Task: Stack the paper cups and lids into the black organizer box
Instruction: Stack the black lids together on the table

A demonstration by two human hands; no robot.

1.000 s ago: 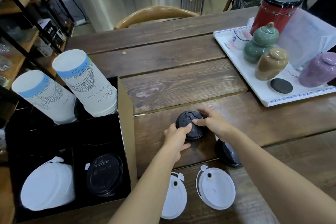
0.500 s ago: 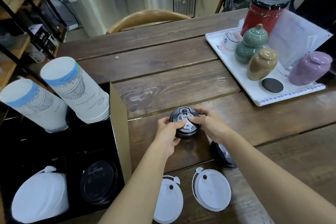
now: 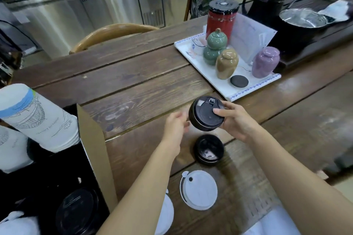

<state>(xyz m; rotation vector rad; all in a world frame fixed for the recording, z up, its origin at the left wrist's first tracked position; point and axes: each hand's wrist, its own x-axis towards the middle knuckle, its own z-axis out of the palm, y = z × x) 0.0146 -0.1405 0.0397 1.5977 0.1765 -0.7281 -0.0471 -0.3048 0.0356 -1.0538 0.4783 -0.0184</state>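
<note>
My right hand [image 3: 236,121] holds a stack of black lids [image 3: 205,115] tilted above the table. My left hand [image 3: 174,126] is just left of the stack, fingers apart, not gripping it. A second pile of black lids [image 3: 209,149] rests on the table below. A white lid [image 3: 198,190] lies nearer me, and another white lid [image 3: 166,213] is partly hidden by my left forearm. The black organizer box [image 3: 49,173] at the left holds stacked paper cups [image 3: 38,118], black lids [image 3: 76,213] and white lids [image 3: 19,225].
The box's brown cardboard wall [image 3: 95,149] stands between the box and the lids. A white tray [image 3: 254,86] with ceramic jars and a red canister sits at the far right. A wooden chair back [image 3: 112,32] is behind the table.
The black lid stack has been lifted off the table in my right hand and tilted. My left hand has let go of it and drawn slightly left. The view shifted left and down.
</note>
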